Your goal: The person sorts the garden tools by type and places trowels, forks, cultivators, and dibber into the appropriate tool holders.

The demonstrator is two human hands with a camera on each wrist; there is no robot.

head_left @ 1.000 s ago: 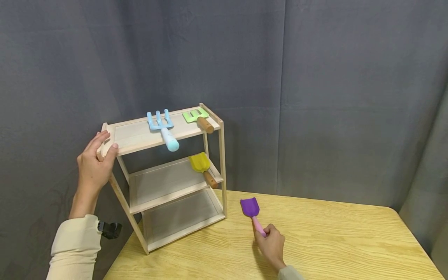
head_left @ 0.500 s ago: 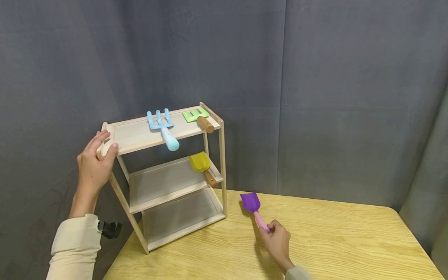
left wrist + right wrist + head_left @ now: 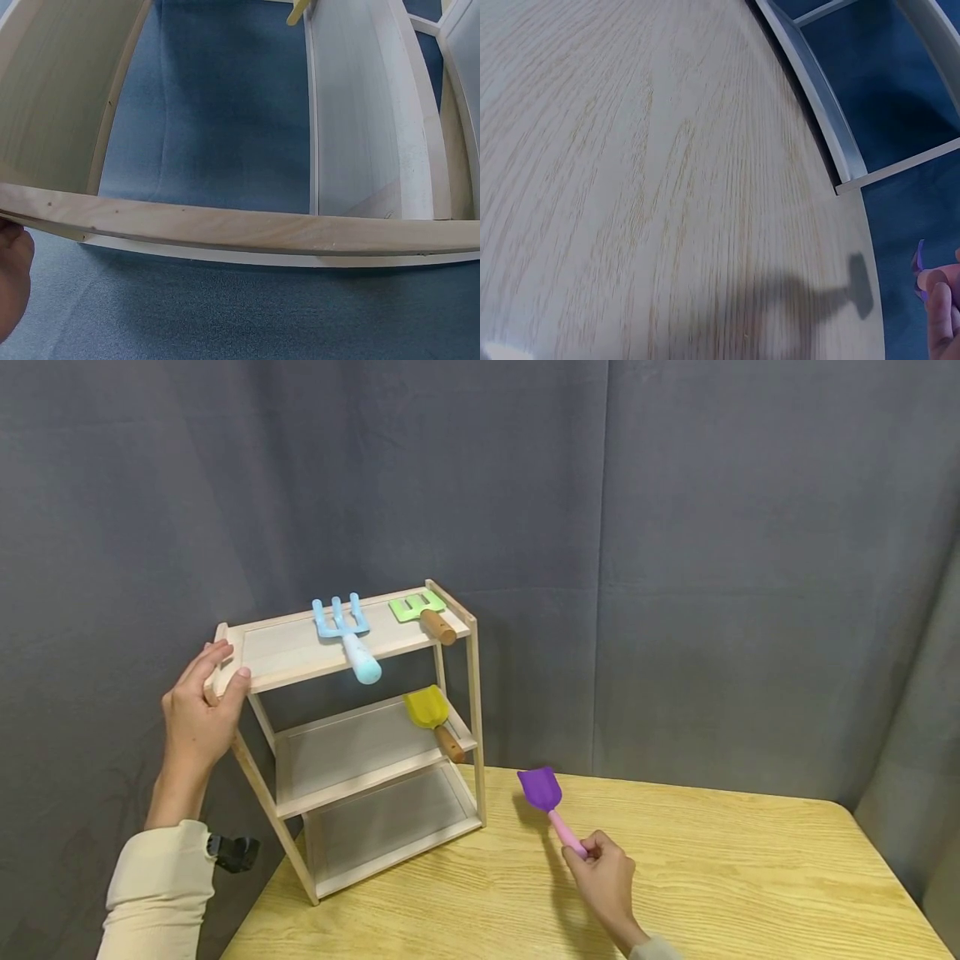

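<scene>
In the head view my left hand [image 3: 198, 710] grips the top left corner of a three-tier wooden shelf rack [image 3: 341, 789], thumb at the front and fingers over the end rail. Only a bit of that hand shows in the left wrist view, at the left edge. My right hand [image 3: 606, 875] pinches the pink handle of a toy shovel with a purple blade [image 3: 540, 788]. The shovel is held above the table, its blade pointing away, its shadow below. In the right wrist view the fingers [image 3: 940, 319] and a sliver of purple appear at the right edge.
On the top tier lie a blue toy hand fork [image 3: 348, 635] and a green one with a wooden handle [image 3: 423, 612]. A yellow toy shovel [image 3: 429, 707] lies at the right of the middle tier. Grey curtain [image 3: 712, 568] hangs behind the wooden table [image 3: 750, 877].
My right hand has lifted the purple shovel off the table and moved it slightly right; its shadow is now separate from it. The left hand stays on the rack.
</scene>
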